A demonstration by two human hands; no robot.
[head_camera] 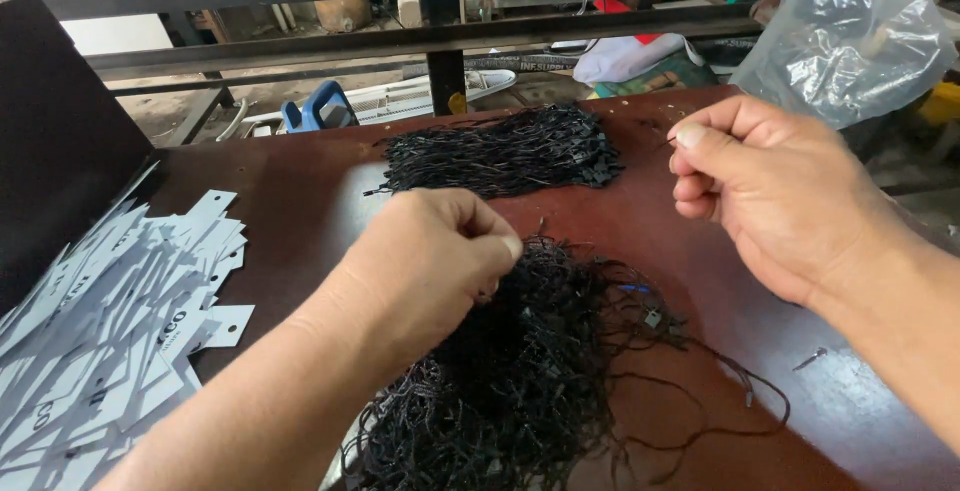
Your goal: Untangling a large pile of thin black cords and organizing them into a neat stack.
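Note:
My left hand [435, 261] hovers over a loose heap of black strings [520, 371] on the dark red table [310, 201], thumb and fingers pinched on a string from the heap. My right hand [770, 186] is raised to the right, fingers closed, pinching the end of a thin black string near its thumb tip. A second, neater pile of black strings [500, 151] lies farther back on the table.
A spread of white paper tags with punched holes [110, 321] covers the table's left side. A crumpled clear plastic bag [850, 31] sits at the back right. Dark metal rails [400, 41] run behind the table. A small metal pin [810, 358] lies at right.

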